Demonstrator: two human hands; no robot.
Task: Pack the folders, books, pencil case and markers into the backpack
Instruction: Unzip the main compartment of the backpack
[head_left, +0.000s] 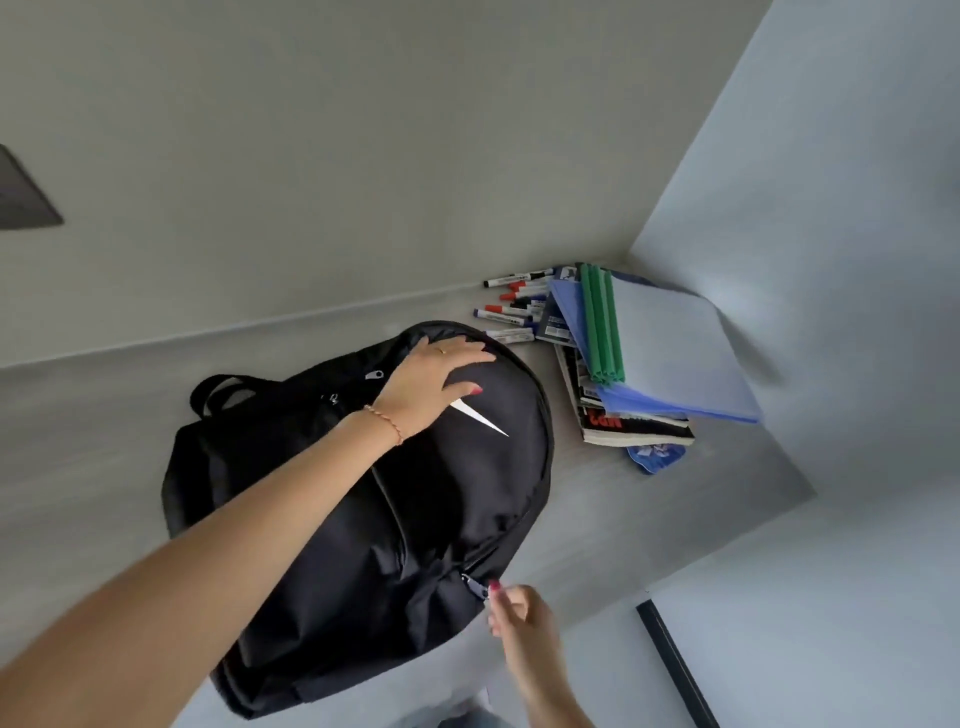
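Backpack (415, 519): black, flat on grey worktop (649, 530), still zipped. Left hand (434, 382): fingers spread, pressing its top. Right hand (519, 618): pinching zipper pull (479, 586) (lower edge). Folders (670, 353) stacked over books (634, 428), markers (514, 309) beside; pencil case (654, 457) peeking beneath.

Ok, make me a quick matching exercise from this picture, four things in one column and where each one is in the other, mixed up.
Things:
1. left hand
2. right hand
3. markers
4. folders

Places:
A. on top of the books
B. pinching the zipper pull
C. flat on the backpack
D. loose by the wall

Pairs: 1-C, 2-B, 3-D, 4-A
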